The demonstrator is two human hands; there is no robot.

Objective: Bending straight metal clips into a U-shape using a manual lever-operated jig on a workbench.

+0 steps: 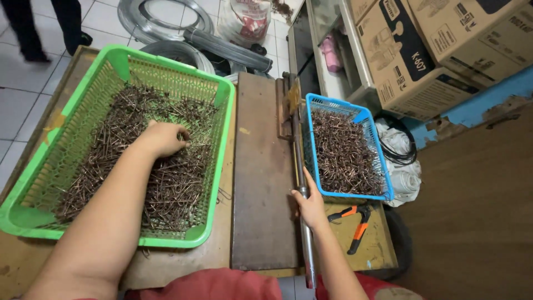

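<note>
My left hand (164, 139) reaches into a big green plastic basket (119, 61) and its fingers close on some of the thin rusty-brown wire pieces (172, 189) heaped inside. My right hand (311, 208) grips the long grey metal lever bar (302, 183) of a bench tool that runs along the right edge of a dark flat metal plate (262, 178). To the right of the bar sits a smaller blue plastic basket (366, 116) filled with bent brown wire pieces (344, 153).
Orange-handled pliers (355, 222) lie on the bench beside my right wrist. Cardboard boxes (427, 50) are stacked at the top right. Coils of grey wire (166, 22) lie on the tiled floor beyond the bench, and a person's legs (44, 28) stand top left.
</note>
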